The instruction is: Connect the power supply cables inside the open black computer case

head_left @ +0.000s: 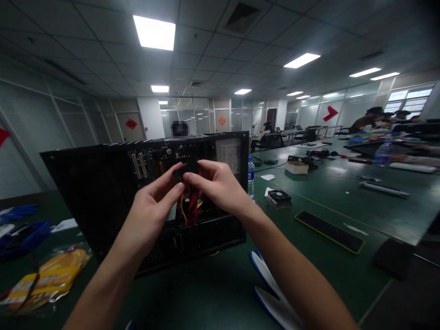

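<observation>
A black computer case stands on the table with its open side facing me. Inside it, expansion slots, a circuit board and a labelled metal box show. In front of the opening, my left hand pinches a small black cable connector between thumb and fingers. My right hand grips the same connector from the other side, its thumb across the front. Red, yellow and black wires hang below the fingers into the case. The connector's far side is hidden.
Right of the case are a water bottle, a small black fan and a green-edged black slab. White-and-blue gloves lie near my right forearm. At left are a yellow plastic package and a blue tray. People sit farther off.
</observation>
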Motion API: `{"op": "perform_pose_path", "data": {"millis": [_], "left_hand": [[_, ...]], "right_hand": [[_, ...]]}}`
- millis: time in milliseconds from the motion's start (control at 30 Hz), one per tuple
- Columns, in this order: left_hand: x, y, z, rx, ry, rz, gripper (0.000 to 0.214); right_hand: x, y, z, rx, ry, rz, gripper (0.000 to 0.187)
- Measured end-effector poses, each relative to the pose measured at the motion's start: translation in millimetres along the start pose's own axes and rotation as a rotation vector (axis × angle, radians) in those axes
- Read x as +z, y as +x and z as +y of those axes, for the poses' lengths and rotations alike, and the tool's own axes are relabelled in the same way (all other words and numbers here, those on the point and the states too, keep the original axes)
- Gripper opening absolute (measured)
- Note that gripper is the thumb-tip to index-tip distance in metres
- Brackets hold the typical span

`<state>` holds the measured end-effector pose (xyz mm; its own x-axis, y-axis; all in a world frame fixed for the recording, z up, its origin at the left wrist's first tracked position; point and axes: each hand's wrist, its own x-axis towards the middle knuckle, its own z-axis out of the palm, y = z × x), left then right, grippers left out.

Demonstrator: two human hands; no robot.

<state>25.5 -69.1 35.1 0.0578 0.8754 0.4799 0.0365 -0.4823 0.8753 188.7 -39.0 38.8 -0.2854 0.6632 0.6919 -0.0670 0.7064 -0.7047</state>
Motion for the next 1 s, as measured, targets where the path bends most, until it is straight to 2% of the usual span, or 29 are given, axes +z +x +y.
{"op": "perform_pose_path", "data": {"millis": [133, 233, 600, 800, 1000], "left_hand": [[-1.8, 1, 4, 0.017, 0.105, 0.102, 0.068], [-1.4, 1, 6, -0.008, 0.094, 0.092, 0.069], [-19.4, 16, -10, -0.139, 0.100, -0.048, 0.054], [-15.5, 13, -4, -0.134, 0.172, 0.025, 0.055], [-11.6, 9, -4, -0.034, 0.427, 0.056, 0.050]], "right_hand": [[0, -1, 1, -0.106, -0.146, 0.137, 0.030], [1, -1, 5, -0.176, -0.220, 0.199, 0.029], [2, -1, 6, -0.286, -0.524, 0.184, 0.027], [-2, 1, 8, -0.311, -0.591, 0.210, 0.025], [-7, 2, 9, -0.311, -0.615, 0.218, 0.025]]}}
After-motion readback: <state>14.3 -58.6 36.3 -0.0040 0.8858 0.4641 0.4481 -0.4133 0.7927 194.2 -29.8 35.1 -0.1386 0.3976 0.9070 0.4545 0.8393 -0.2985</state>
